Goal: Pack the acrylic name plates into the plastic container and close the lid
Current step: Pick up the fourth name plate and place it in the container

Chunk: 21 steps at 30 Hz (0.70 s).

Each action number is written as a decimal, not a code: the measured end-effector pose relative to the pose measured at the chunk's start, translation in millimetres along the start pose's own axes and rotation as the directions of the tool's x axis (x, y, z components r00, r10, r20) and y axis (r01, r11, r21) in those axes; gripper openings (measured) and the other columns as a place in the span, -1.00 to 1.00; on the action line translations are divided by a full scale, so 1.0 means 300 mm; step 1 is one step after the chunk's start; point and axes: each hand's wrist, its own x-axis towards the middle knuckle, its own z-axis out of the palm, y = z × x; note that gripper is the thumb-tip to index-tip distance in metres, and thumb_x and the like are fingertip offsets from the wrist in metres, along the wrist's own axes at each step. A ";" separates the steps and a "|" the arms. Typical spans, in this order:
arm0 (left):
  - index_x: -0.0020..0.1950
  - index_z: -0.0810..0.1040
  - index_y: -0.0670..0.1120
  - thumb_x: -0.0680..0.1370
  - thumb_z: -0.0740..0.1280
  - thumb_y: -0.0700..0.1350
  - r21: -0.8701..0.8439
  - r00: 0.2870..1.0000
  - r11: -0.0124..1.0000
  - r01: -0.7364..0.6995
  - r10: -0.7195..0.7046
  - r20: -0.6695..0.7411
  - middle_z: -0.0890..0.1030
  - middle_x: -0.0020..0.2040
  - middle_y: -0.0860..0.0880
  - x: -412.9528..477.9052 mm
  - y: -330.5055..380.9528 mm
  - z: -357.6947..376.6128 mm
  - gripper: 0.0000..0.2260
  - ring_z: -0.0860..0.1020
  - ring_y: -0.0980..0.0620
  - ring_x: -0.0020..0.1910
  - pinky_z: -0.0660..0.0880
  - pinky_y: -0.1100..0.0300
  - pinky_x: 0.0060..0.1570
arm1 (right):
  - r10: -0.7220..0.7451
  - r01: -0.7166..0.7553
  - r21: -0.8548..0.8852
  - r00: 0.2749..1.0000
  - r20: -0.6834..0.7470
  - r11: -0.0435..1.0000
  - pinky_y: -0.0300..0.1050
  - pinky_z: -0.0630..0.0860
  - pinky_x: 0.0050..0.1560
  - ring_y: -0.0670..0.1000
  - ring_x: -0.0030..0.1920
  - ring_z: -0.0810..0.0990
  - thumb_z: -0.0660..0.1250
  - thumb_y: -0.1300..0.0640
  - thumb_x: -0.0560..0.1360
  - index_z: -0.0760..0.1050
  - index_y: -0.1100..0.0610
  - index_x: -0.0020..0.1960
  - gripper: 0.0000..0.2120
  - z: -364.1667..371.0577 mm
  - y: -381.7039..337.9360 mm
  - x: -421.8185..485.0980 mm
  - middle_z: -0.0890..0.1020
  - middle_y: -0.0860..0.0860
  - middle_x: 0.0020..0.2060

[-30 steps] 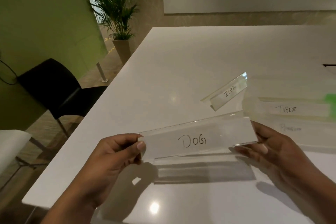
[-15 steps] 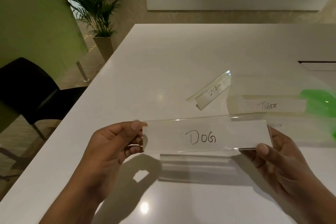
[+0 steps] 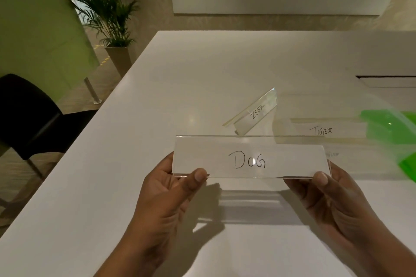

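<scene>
Holding a clear acrylic name plate marked DOG above the white worktop, the two hands grip it by its short ends. The left hand is clamped on the left end, its thumb pressed on the lower front edge and its fingers behind the plate. The right hand is clamped on the right end in the same way, thumb on the lower front edge. The plate is level, its lettered face turned toward the camera, clear of the worktop, and it casts a long shadow on the surface just below it, nearer the near edge.

Beyond the held plate, a second name plate marked ZEBRA stands on the worktop, turned at an angle so that one end points toward the far right. Just to its right sits the clear plastic container, its walls hard to make out against the white surface. Inside it lies a name plate marked TIGER, and below that a fainter label whose writing is too dim to read. A bright green part shows at the container's right side, reaching the right border of the view; whether it is the lid or a clasp cannot be told.

Off the worktop's left edge stands a black chair, and past the far left corner a potted palm beside a green wall.
</scene>
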 end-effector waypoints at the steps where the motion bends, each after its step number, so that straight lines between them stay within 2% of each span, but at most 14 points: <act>1: 0.23 0.59 -0.16 0.30 0.62 -0.05 -0.009 1.000 1.000 -0.015 0.015 -0.005 0.64 0.16 -0.30 0.002 0.003 0.003 -0.45 0.62 -0.28 0.15 0.60 -0.03 0.04 | -0.001 0.001 0.002 1.000 0.002 1.000 -0.12 0.57 0.06 0.06 0.08 0.66 0.61 0.01 0.24 0.59 0.21 0.14 -0.45 -0.001 -0.001 -0.001 0.68 0.14 0.05; 6: 0.16 0.65 -0.12 0.25 0.65 -0.02 0.002 0.997 0.997 -0.078 0.078 -0.005 0.68 0.13 -0.24 0.011 0.006 0.006 -0.48 0.65 -0.18 0.12 0.59 0.16 0.01 | 0.026 -0.026 -0.020 1.000 -0.004 0.999 -0.08 0.59 0.04 0.10 0.04 0.67 0.64 0.00 0.19 0.59 0.23 0.13 -0.40 0.002 -0.014 -0.003 0.68 0.19 0.02; 12: 0.13 0.67 -0.09 0.21 0.66 0.01 0.016 0.995 0.995 -0.103 0.103 -0.015 0.69 0.10 -0.21 0.008 0.013 0.011 -0.47 0.66 -0.14 0.10 0.59 0.21 -0.01 | 0.044 -0.045 -0.022 0.999 -0.022 0.999 -0.04 0.60 0.05 0.12 -0.01 0.68 0.68 0.00 0.10 0.61 0.25 0.09 -0.36 0.005 -0.014 -0.005 0.68 0.23 -0.01; 14: 0.14 0.67 -0.08 0.22 0.65 0.01 0.016 0.995 0.994 -0.104 0.104 -0.002 0.70 0.10 -0.20 0.007 0.017 0.013 -0.47 0.66 -0.13 0.10 0.59 0.22 -0.01 | 0.045 -0.046 -0.027 0.999 -0.016 0.999 -0.04 0.60 0.05 0.10 -0.04 0.69 0.66 0.05 0.13 0.62 0.23 0.07 -0.43 0.006 -0.014 -0.005 0.69 0.21 -0.04; 16: 0.15 0.66 -0.07 0.23 0.65 0.02 0.025 0.994 0.994 -0.108 0.108 -0.004 0.69 0.11 -0.19 0.007 0.019 0.015 -0.47 0.66 -0.12 0.11 0.58 0.22 0.02 | 0.039 -0.040 -0.034 0.999 -0.013 0.999 -0.04 0.60 0.03 0.10 -0.07 0.69 0.53 0.17 0.23 0.63 0.21 0.06 -0.59 0.003 -0.010 -0.006 0.70 0.20 -0.06; 18: 0.14 0.67 -0.06 0.21 0.66 0.03 0.027 0.994 0.994 -0.108 0.108 -0.013 0.70 0.10 -0.18 0.008 0.020 0.016 -0.47 0.66 -0.11 0.10 0.58 0.22 0.01 | 0.043 -0.044 -0.044 0.999 -0.027 0.998 -0.02 0.61 0.01 0.12 -0.09 0.69 0.42 0.18 0.26 0.63 0.21 0.06 -0.63 0.000 -0.009 -0.005 0.70 0.21 -0.07; 21: 0.12 0.68 -0.04 0.21 0.66 0.03 0.028 0.994 0.994 -0.107 0.107 -0.009 0.70 0.09 -0.17 0.007 0.023 0.017 -0.48 0.67 -0.11 0.09 0.59 0.23 -0.02 | 0.052 -0.053 -0.086 0.998 -0.018 0.995 -0.01 0.61 -0.01 0.14 -0.09 0.69 0.62 0.09 0.17 0.62 0.20 0.08 -0.49 0.001 -0.014 0.002 0.69 0.22 -0.05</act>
